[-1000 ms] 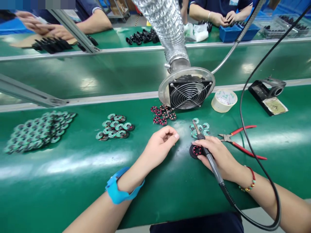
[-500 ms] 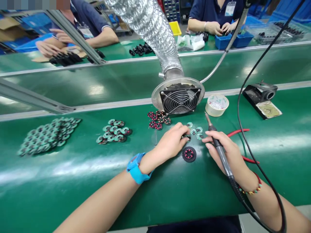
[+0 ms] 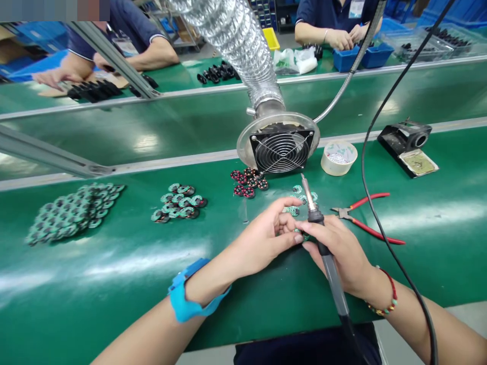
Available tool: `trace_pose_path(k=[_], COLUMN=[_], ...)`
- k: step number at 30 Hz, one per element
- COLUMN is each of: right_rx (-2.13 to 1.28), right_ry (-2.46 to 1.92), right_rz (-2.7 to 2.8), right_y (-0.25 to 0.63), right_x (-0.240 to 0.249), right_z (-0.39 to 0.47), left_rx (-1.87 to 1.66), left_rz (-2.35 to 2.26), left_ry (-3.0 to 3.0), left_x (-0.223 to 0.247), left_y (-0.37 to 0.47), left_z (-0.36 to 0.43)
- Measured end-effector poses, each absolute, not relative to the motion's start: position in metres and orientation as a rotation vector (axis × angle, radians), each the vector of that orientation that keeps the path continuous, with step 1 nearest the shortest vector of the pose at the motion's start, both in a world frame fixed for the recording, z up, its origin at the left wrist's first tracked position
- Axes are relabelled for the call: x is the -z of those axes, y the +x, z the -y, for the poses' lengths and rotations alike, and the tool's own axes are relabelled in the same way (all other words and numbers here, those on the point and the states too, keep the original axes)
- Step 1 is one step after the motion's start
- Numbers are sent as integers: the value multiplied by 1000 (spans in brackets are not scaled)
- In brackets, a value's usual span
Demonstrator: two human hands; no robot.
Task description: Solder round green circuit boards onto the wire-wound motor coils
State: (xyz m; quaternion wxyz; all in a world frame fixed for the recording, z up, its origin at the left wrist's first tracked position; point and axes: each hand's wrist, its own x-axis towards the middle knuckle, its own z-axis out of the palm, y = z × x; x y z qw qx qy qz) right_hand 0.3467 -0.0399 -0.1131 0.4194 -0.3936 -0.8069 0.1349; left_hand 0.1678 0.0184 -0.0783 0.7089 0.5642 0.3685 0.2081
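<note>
My right hand (image 3: 340,248) is closed round a soldering iron (image 3: 333,284), whose metal tip points up and away. Its thumb and forefinger also meet the fingertips of my left hand (image 3: 262,235). A small green round circuit board (image 3: 305,235) shows in part between both hands, pinched by my left thumb and fingers. Whatever lies under that board is hidden by the fingers. Just beyond the fingertips, several loose green ring boards (image 3: 297,189) lie on the green bench (image 3: 228,314). Pliers (image 3: 344,213) with red handles lie open to the right of my right hand.
A fume extractor fan (image 3: 283,152) hangs beyond my hands, with pink-and-black coils (image 3: 243,183) beside it. Farther left are green-topped coil parts (image 3: 178,203) and a large stack (image 3: 76,213). A tape roll (image 3: 338,158) and iron stand (image 3: 407,144) sit right. Two people work opposite.
My hands have come together over the spot where a black disc with a pink coil lay. The iron has moved left with my right hand, uncovering the pliers' jaws.
</note>
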Motion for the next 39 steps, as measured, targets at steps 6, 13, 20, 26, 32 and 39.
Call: trace_pose_path(k=[6,13,20,26,32,39], right_rx=[-406,-492,-769,-943,-863,-848], right_ry=[-1081,-1167,-1195,-1095,-1204,-1230], right_rz=[1988,1906,1774,1884,1934,1956], right_y=[349,353,355,348,351,349], right_x=[112,119,123,125,128,130], right_z=[41,38,39,35,34,31], left_rx=[-466,-313,-447,-481,-473,-484], left_rz=[-866,-749,-844,-939,-922,-857], left_ry=[1647,2277,2377,2282,2091,1980], left_x=[79,106,131,132,129,124], left_y=[152,151,160,159,148,149], left_z=[-15,-21,-13,-6,-13,-24])
